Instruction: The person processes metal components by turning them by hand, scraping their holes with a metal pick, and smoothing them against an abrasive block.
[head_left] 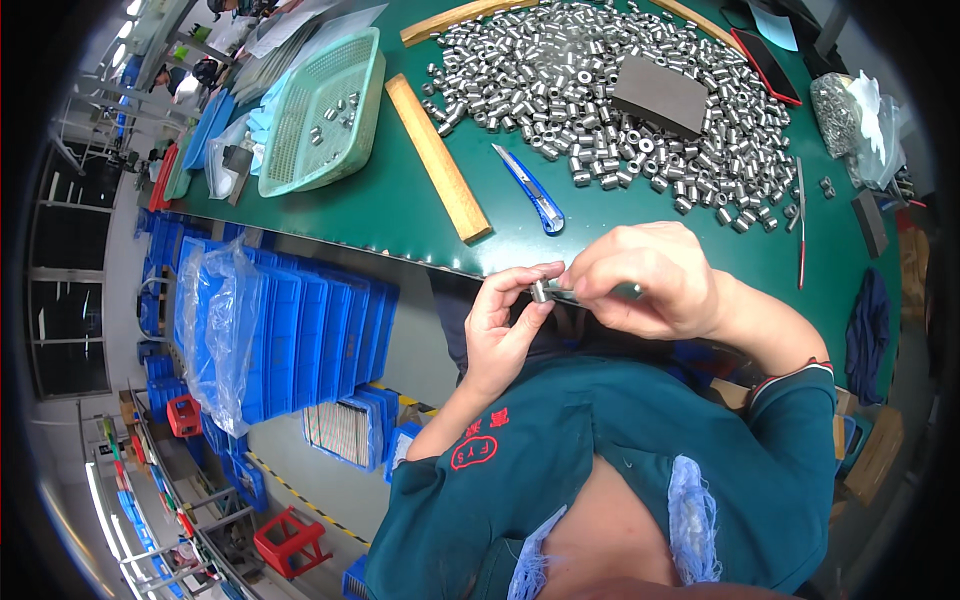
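Note:
Between the thumb and fingers of my left hand (502,328) is a small metal sleeve (541,291), held near the table's front edge. My right hand (648,280) is closed around a slim tool (562,292), mostly hidden by the fingers, so its kind is unclear. The tool's visible end meets the sleeve or lies right beside it. Beyond my hands lies a blue utility knife (533,192) with its blade out. A large heap of similar metal sleeves (520,75) spreads over the green table (350,220), and a dark grey block (660,95) rests on the heap.
A wooden strip (438,158) lies left of the knife, beside a pale green basket (372,110) with a few sleeves. On the right are a red-edged phone (768,68), a thin red rod (801,225) and a bag of parts (835,115). Blue crates (300,340) stand below the table at left.

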